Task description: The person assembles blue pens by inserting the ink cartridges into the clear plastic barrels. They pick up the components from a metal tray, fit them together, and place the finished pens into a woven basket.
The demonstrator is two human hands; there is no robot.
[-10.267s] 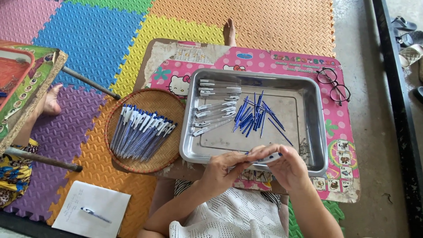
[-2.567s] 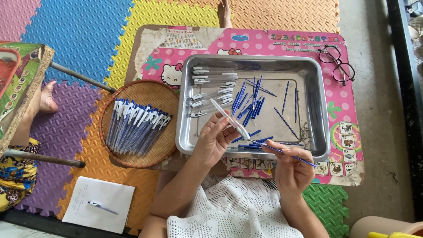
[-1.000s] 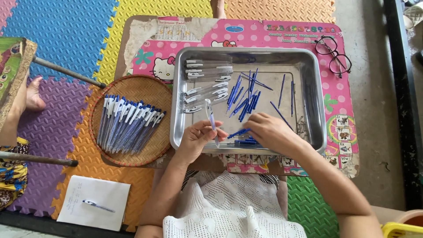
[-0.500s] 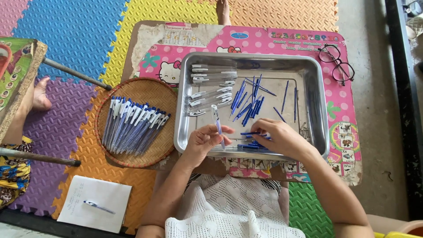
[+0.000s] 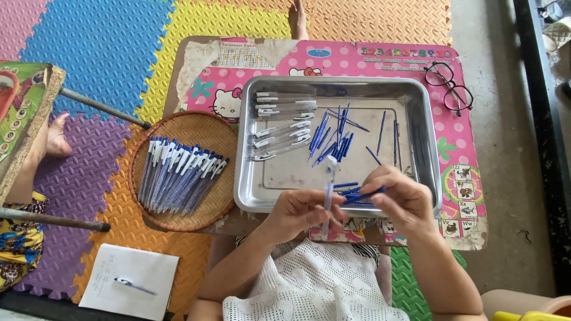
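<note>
Right hand (image 5: 397,199) has now lifted blue refills (image 5: 357,193)

The tray (image 5: 428,113) was shiny metal, the round basket (image 5: 184,128) woven matt cane. The pen barrel (image 5: 328,193) looked clear, glossy plastic; the floor mats (image 5: 89,35) were dimpled foam, the notepad (image 5: 128,279) paper.

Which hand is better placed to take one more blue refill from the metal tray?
Probably the right hand: it already touches blue refills at the near edge of the metal tray, while the left hand holds a pen barrel.
</note>
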